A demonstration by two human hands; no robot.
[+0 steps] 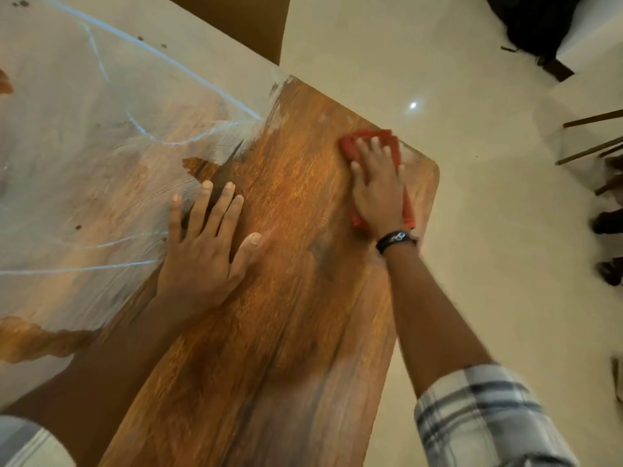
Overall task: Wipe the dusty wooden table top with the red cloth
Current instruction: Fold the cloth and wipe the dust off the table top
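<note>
The right hand lay flat on the red cloth, fingers spread and pressing it down near the far right corner of the wooden table — not gripping it, only bearing on it. The cloth showed beyond the fingertips and along both sides of the palm. The left hand rested open on the table, fingers splayed, at the edge of a clear plastic sheet — torn in places — that covered the table's left part. A dark wristband circled the right wrist.
</note>
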